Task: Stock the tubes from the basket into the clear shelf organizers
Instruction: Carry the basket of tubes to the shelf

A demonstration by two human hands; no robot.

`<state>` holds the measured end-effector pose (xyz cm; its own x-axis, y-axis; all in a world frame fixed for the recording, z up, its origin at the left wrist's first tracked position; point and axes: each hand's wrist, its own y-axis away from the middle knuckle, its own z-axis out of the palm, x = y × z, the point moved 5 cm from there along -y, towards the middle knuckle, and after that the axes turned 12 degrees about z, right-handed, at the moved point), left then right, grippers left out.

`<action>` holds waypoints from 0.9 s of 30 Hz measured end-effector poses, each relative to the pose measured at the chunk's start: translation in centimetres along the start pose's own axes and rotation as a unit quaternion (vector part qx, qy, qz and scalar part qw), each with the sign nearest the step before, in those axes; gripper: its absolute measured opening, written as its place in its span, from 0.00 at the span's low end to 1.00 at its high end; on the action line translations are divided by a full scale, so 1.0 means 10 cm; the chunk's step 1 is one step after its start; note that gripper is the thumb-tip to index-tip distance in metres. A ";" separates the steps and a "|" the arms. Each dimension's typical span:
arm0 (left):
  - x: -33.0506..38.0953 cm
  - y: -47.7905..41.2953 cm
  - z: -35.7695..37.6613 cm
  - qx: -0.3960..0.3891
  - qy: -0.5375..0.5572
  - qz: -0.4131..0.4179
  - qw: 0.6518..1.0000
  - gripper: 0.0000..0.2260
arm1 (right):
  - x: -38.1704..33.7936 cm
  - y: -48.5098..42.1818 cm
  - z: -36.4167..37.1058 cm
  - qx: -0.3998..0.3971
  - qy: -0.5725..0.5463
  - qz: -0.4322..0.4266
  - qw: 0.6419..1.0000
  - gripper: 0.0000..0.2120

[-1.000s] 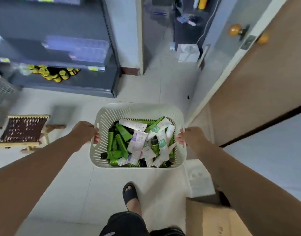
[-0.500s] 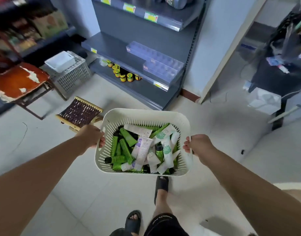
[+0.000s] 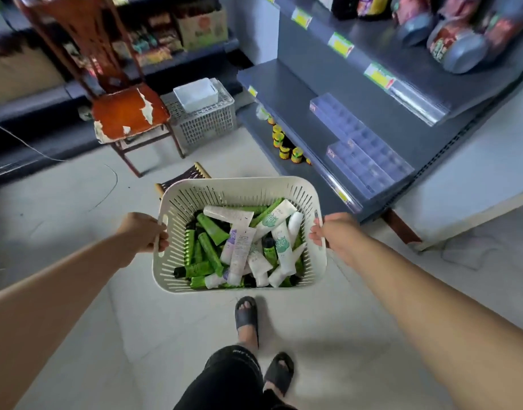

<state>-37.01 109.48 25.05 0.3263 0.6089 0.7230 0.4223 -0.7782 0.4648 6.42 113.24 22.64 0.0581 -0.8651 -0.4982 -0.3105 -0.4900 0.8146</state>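
One cream slatted plastic basket (image 3: 239, 182) is carried level between both hands, off the pale tiled floor. The left hand (image 3: 142, 232) wraps the left rim at the handle slot, fingers curled over the edge. The right hand (image 3: 334, 232) grips the right rim the same way, fingertips showing inside. Holding opposite sides probably keeps the load flat so nothing slides out.

The soft squeeze tubes (image 3: 238, 247), green and white, all lie loose in the basket between the hands, heaped crosswise. Count: roughly seven green and roughly eight white, one with purple print. The lower layer is hidden, so the true total cannot be told.

Clear compartmented plastic organizers (image 3: 369, 164): two, end to end on the grey metal shelf (image 3: 283, 93) ahead of and outside the right hand, well apart from the basket. Their cells look unfilled, though glare leaves doubt. Stocking is not begun, and the low shelf suggests setting the basket down near it first.

Ahead of the left hand stand one wooden chair with a peeling red seat (image 3: 130, 110) and one grey mesh crate (image 3: 204, 125) beside it. About six small yellow-lidded jars (image 3: 283, 143) sit under the organizer shelf.
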 end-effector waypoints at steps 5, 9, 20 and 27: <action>0.21 -0.79 -0.04 0.001 0.022 -0.014 1.000 0.04 | -0.89 -0.40 0.40 0.003 0.049 -0.015 0.999 0.08; 0.50 -1.46 -0.10 -0.010 0.027 -0.019 0.999 0.03 | -1.59 -0.80 0.77 0.008 0.070 -0.017 0.997 0.09; 1.45 -3.37 -0.27 0.037 0.040 -0.070 0.996 0.03 | -3.48 -1.86 1.82 -0.046 0.105 -0.022 0.993 0.11; 1.88 -4.46 -0.12 0.070 0.074 -0.096 0.990 0.04 | -4.97 -2.96 2.41 -0.067 0.190 -0.044 0.979 0.07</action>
<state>-50.76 155.46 18.53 0.1048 0.7065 0.6999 0.5810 -0.6147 0.5335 -10.18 173.37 16.14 0.4348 -0.7840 -0.4431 -0.1636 -0.5526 0.8172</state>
